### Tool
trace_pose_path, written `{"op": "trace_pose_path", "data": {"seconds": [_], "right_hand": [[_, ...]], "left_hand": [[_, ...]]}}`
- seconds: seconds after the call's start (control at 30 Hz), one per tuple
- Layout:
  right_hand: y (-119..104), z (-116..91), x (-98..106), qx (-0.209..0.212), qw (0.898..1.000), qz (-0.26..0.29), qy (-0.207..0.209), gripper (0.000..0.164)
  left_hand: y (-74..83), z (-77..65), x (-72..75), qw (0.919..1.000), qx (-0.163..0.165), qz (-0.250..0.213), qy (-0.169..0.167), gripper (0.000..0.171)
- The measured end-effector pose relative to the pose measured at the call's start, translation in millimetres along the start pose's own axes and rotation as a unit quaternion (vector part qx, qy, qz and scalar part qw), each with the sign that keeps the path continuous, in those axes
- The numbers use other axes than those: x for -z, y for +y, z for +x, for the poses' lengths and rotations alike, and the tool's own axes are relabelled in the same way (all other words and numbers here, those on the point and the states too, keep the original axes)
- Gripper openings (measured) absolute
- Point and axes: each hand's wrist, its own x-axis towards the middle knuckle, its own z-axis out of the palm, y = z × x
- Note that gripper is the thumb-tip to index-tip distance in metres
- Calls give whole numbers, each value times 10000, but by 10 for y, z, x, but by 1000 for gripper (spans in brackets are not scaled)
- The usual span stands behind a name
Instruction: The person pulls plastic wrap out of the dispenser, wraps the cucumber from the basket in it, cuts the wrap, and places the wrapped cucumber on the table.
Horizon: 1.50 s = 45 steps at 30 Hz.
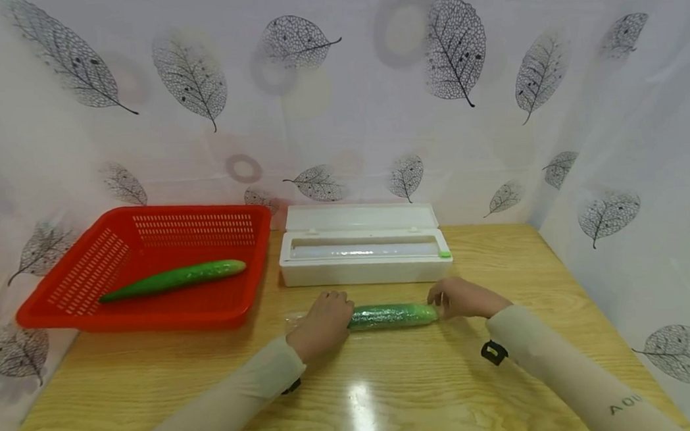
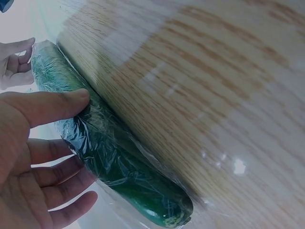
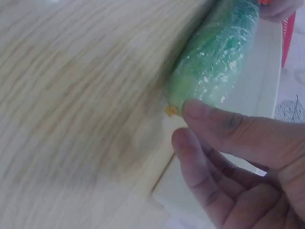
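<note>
Left hand (image 1: pixel 323 322) grips cucumber (image 1: pixel 394 315); right hand (image 1: pixel 463 298), nearly closed, perhaps touches it.

The left hand (image 2: pixel 21 143) holds a green cucumber (image 2: pixel 119 162) wrapped in crinkled clear film (image 2: pixel 128 210), thumb across its top, fingers along one side. At the far end the right hand (image 2: pixel 15 64) meets the tip, perhaps pinching the film. Beside it the wood-grained desk (image 2: pixel 190 81) catches bright glare.
</note>
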Motion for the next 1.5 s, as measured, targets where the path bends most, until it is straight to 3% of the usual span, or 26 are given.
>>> {"op": "trace_pose_path", "data": {"seconds": [0.2, 0.4, 0.57, 0.7, 0.87, 1.03, 1.2, 1.33, 1.5], "right_hand": [[-20, 99, -139, 188, 9995, -222, 98, 15], [-88, 149, -207, -241, 9977, -635, -46, 25], [-188, 108, -160, -213, 9919, -1252, 69, 29], [-313, 81, -142, 110, 9873, -1520, 453, 47], [-448, 116, -195, 616, 9825, -1523, 883, 38], [-503, 127, -236, 450, 9823, -1550, 951, 32], [-531, 111, -221, 392, 9826, -1554, 940, 32], [-547, 101, -216, 345, 9827, -1570, 920, 32], [-554, 109, -235, 370, 9816, -1603, 967, 32]], "left_hand": [[4, 10, 16, 9998, -58, 123, 111, 15], [6, 19, 17, 9998, -47, 107, 155, 12], [4, 22, 23, 10000, 10, 59, 68, 16], [-4, 19, 13, 9999, 73, -57, -54, 23], [-48, -2, -27, 9995, 39, -281, -150, 34], [-209, -96, -57, 9955, 345, -859, -202, 50], [-391, -270, -2, 9892, 724, -1269, 97, 49], [-394, -392, 38, 9855, 863, -1450, 199, 44], [-362, -454, 27, 9791, 893, -1826, 22, 31]]}}
